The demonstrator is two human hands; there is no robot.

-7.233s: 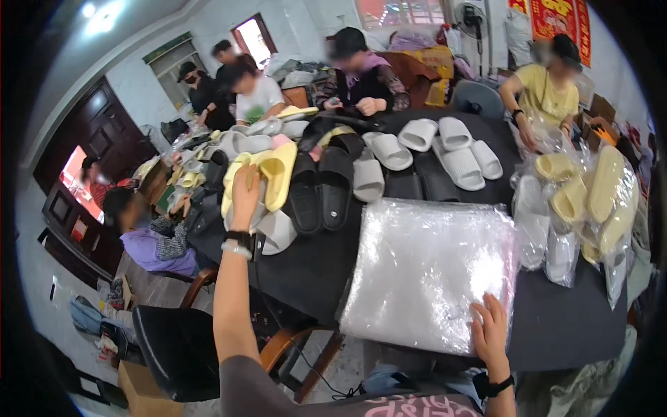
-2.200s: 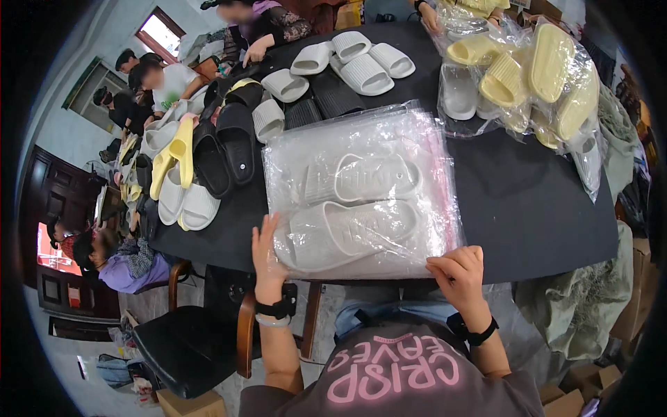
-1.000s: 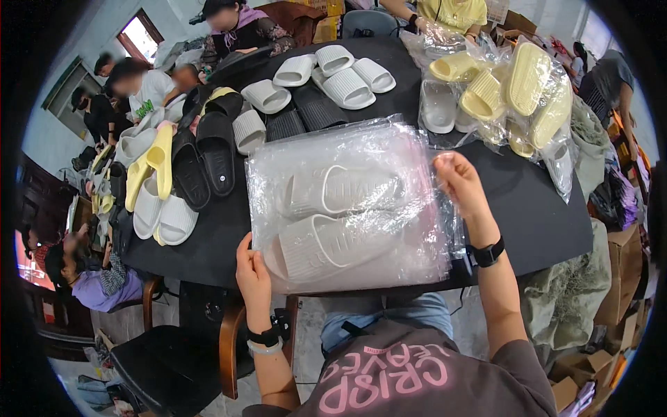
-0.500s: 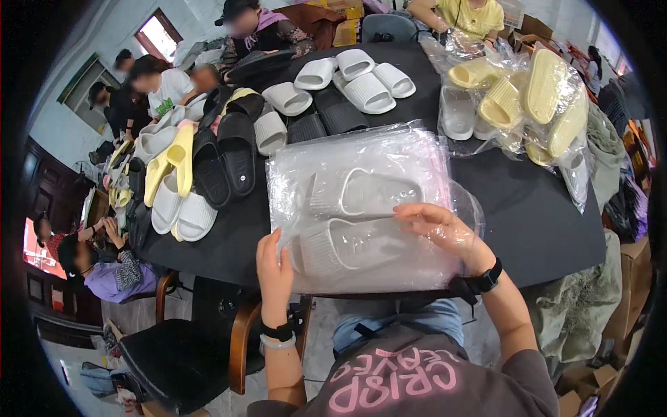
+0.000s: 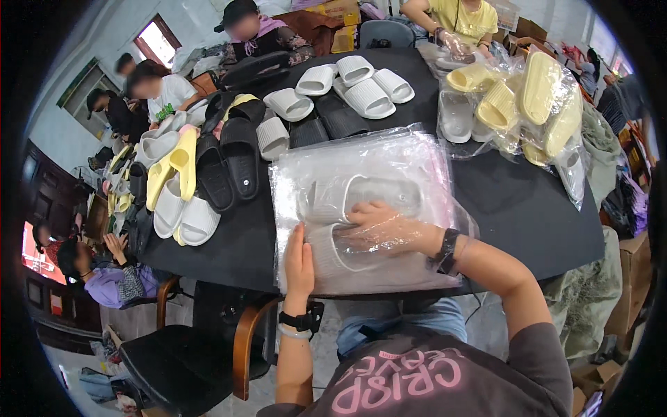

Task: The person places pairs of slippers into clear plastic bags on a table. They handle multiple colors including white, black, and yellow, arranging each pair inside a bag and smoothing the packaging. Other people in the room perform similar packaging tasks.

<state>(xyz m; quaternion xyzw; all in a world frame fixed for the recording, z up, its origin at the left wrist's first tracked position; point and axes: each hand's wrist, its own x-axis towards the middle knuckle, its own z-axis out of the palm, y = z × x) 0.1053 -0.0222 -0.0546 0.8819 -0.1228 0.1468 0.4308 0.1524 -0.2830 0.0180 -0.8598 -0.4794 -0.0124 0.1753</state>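
A pair of light grey slippers, the far slipper point(image 5: 333, 197) and the near slipper point(image 5: 325, 254), lies side by side under clear film on a stack of clear plastic bags point(image 5: 424, 149). My right hand point(image 5: 389, 228) rests across the middle of the pair, fingers spread over the slippers. Shiny film shows around it, and I cannot tell whether the hand is inside the bag. My left hand point(image 5: 299, 260) stands on edge at the stack's left side, against the near slipper's toe end, with fingers stretched out and holding nothing.
Bagged yellow slippers point(image 5: 542, 90) are heaped at the right. Loose grey slippers point(image 5: 368, 94), black slippers point(image 5: 240, 156) and yellow slippers point(image 5: 182, 160) cover the far and left parts of the black table point(image 5: 528, 222). A chair point(image 5: 201, 347) stands at lower left; several people sit around.
My right hand has moved left and down onto the slippers from the bag's right side. My left hand has shifted slightly right, against the near slipper's end.
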